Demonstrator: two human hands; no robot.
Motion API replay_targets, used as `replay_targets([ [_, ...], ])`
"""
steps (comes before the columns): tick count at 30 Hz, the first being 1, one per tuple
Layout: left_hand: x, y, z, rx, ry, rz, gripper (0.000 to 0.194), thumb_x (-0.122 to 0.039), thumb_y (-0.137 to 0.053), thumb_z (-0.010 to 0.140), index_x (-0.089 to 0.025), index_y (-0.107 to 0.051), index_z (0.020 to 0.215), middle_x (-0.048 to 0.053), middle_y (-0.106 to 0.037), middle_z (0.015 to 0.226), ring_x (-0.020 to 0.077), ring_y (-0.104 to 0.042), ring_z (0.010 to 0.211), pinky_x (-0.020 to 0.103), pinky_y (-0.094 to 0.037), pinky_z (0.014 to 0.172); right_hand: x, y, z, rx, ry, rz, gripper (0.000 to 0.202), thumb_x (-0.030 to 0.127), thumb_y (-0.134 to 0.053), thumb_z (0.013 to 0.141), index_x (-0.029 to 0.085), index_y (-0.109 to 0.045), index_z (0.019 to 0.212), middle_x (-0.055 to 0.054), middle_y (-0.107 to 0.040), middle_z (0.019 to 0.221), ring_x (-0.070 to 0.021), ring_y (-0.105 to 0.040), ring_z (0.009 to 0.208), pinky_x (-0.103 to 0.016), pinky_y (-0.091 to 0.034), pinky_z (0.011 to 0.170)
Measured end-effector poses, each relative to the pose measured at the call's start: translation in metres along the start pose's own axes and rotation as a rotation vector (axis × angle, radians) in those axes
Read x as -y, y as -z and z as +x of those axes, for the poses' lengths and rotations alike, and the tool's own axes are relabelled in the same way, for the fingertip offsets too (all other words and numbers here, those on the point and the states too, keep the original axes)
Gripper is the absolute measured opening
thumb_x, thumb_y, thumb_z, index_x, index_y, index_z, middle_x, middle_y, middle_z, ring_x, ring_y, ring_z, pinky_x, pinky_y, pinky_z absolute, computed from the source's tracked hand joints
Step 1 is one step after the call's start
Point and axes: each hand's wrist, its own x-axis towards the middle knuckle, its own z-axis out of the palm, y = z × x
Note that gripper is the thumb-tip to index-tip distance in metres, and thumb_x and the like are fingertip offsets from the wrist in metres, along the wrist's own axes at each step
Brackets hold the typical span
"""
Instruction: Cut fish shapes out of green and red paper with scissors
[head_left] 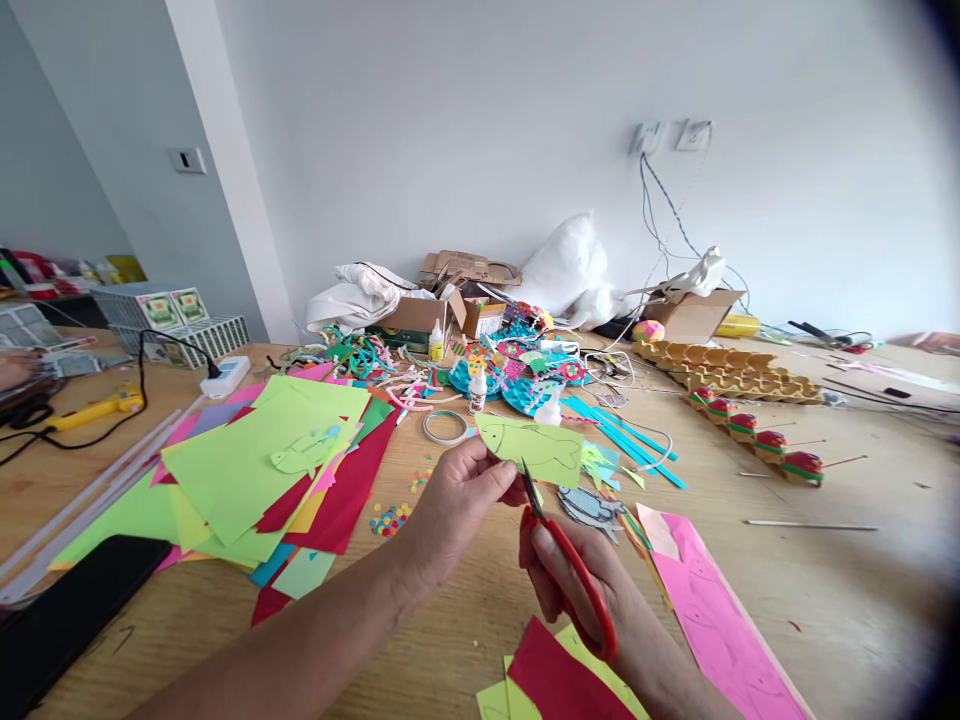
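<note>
Above the bench (427, 655), the left hand (454, 505) pinches a green fish-outlined paper (541, 448), long axis running left to right, its lower edge at the blades of red-handled scissors (581, 570) gripped in the right hand (604, 585).

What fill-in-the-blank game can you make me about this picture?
The right hand holds scissors whose handles are coloured ____.
On the green paper in the left hand is a drawing of a ____.
The long paper strip at the lower right is mostly coloured ____.

Missing words: red; fish; pink.
</note>
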Motion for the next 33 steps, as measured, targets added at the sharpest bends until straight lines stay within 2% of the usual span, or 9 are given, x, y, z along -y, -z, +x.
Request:
replay_targets([
  [13,-0.0029,-0.0002,-0.0007,0.009,0.025,-0.027,0.013,-0.024,-0.059,0.073,-0.012,-0.061,0.08,0.002,-0.063,0.069,0.0121,-0.055,0.064,0.028,-0.045,0.068,0.0015,0.0007,-0.0032,0.005,0.001,0.027,0.047,0.062,-0.037,0.082,0.019,-0.048,0.064,0.006,-0.042,0.038,-0.0087,-0.033,0.035,-0.021,-0.027,0.039],
  [22,-0.0056,0.0024,0.0012,0.032,0.034,0.003,0.012,-0.024,-0.06,0.072,-0.012,-0.062,0.075,0.002,-0.062,0.068,0.0121,-0.056,0.064,0.027,-0.045,0.067,0.0066,-0.0007,-0.0006,-0.015,-0.05,0.009,0.049,0.067,-0.039,0.075,0.021,-0.045,0.061,0.007,-0.038,0.036,-0.0091,-0.033,0.032,-0.021,-0.026,0.037],
  [33,-0.0091,0.0074,0.0033,0.065,0.062,0.043,0.019,-0.029,-0.064,0.069,-0.012,-0.063,0.077,0.002,-0.061,0.067,0.0115,-0.056,0.062,0.026,-0.045,0.065,-0.0003,-0.0003,-0.0003,0.001,-0.052,0.008,0.046,0.063,-0.037,0.077,0.021,-0.047,0.064,0.008,-0.038,0.037,-0.0093,-0.034,0.032,-0.021,-0.029,0.038],
])
